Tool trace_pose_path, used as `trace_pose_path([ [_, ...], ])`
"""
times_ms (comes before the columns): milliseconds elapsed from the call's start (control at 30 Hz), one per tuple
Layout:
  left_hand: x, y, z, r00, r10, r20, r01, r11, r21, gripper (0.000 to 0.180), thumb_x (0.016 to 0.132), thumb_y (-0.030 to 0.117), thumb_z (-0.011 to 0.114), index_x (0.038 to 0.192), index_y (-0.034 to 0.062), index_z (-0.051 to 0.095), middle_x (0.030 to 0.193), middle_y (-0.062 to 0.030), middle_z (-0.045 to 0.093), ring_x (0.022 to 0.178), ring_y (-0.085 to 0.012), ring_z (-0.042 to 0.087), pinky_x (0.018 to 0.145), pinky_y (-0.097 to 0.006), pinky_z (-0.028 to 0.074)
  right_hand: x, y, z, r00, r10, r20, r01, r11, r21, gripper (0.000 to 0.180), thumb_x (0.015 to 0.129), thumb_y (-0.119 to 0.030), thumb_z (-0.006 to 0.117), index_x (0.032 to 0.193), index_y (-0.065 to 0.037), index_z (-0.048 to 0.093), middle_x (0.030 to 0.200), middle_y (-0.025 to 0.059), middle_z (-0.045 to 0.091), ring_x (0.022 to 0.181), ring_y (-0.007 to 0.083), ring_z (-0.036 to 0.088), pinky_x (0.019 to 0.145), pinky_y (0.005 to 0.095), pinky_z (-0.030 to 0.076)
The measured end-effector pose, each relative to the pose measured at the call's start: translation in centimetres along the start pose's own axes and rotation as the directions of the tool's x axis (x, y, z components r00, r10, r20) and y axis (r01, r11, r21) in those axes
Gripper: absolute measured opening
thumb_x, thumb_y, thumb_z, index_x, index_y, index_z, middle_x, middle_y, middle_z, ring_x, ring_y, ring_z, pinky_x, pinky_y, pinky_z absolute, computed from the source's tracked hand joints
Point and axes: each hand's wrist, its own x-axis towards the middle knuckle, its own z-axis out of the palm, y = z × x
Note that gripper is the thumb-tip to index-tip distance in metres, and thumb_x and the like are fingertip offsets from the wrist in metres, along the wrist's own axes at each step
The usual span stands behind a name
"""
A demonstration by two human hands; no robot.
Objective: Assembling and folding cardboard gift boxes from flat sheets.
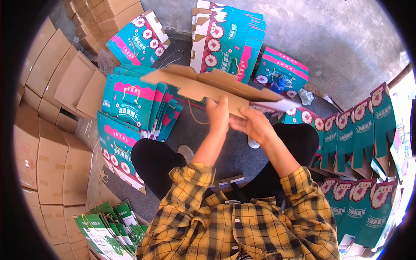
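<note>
In front of me I hold a partly folded cardboard gift box (212, 84), its plain brown inner side and raised flaps showing. A yellowish cord handle (193, 113) hangs from its underside. My left hand (219, 115) is closed on the near edge, thumb on the brown board. To its right, my right hand (255, 125) grips the same edge, its fingers partly under the board. The right end of the box is blurred. Its printed outer face is mostly hidden below.
Flat teal and pink boxes (130, 102) stand stacked at left, with more (229, 41) against the wall. Assembled boxes (364, 125) line the right side. Brown cartons (52, 160) are piled far left, green-and-white bags (108, 229) at lower left. A blue-capped bottle (281, 83) stands ahead.
</note>
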Motion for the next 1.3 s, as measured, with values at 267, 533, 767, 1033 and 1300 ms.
trace_pose_path([
  [267,-0.2,5.1,-2.8,0.934,-0.149,0.324,0.095,0.98,0.176,0.028,0.084,0.007,0.058,0.112,0.0002,0.055,0.099,-0.0054,0.061,0.087,-0.0133,0.059,0.077,-0.028,0.046,-7.5,-8.8,0.3,0.836,-0.523,0.165,0.247,0.091,-0.965,0.045,0.086,-0.036,0.065,0.109,0.003,0.061,0.092,0.0145,0.065,0.076,0.0197,0.065,0.067,0.033,0.052],
  [533,0.1,5.8,-3.9,0.824,-0.352,0.443,0.097,0.859,0.503,0.038,0.082,0.008,0.058,0.12,0.0021,0.053,0.105,-0.0043,0.06,0.092,-0.0133,0.057,0.08,-0.03,0.046,1.2,-5.2,-0.7,0.84,-0.362,0.404,0.362,-0.181,-0.914,0.043,0.083,-0.034,0.055,0.112,-0.002,0.056,0.103,0.0259,0.062,0.095,0.0431,0.059,0.082,0.0502,0.047],
  [767,1.9,8.7,-7.8,0.695,-0.569,0.44,-0.171,0.464,0.869,0.056,0.078,0.011,0.059,0.128,-0.0046,0.042,0.116,-0.0139,0.057,0.102,-0.0198,0.057,0.084,-0.032,0.046,8.4,-6.8,-8.6,0.886,-0.445,0.132,0.216,0.144,-0.966,0.038,0.081,-0.022,0.05,0.114,-0.002,0.055,0.091,0.0278,0.063,0.089,0.0444,0.06,0.081,0.0496,0.048],
  [1033,1.4,5.2,-4.7,0.66,-0.692,0.293,-0.441,-0.041,0.896,0.067,0.072,0.01,0.05,0.132,-0.0134,0.032,0.106,-0.0302,0.061,0.099,-0.0419,0.061,0.082,-0.045,0.049,11.7,-4.4,-7.9,0.955,-0.297,0.016,0.078,0.197,-0.977,0.036,0.079,-0.019,0.049,0.107,0.002,0.056,0.097,0.0257,0.064,0.086,0.0381,0.064,0.082,0.0458,0.048],
  [1300,-0.8,3.3,0.2,0.724,-0.641,0.254,-0.567,-0.345,0.748,0.04,0.072,0.022,0.068,0.103,-0.0018,0.063,0.107,-0.0184,0.062,0.098,-0.0295,0.066,0.081,-0.037,0.054,11.0,-5.0,-9.1,0.955,-0.294,-0.036,0.021,0.189,-0.982,0.037,0.079,-0.018,0.049,0.111,0.002,0.054,0.092,0.0229,0.065,0.086,0.0353,0.065,0.081,0.0435,0.05],
])
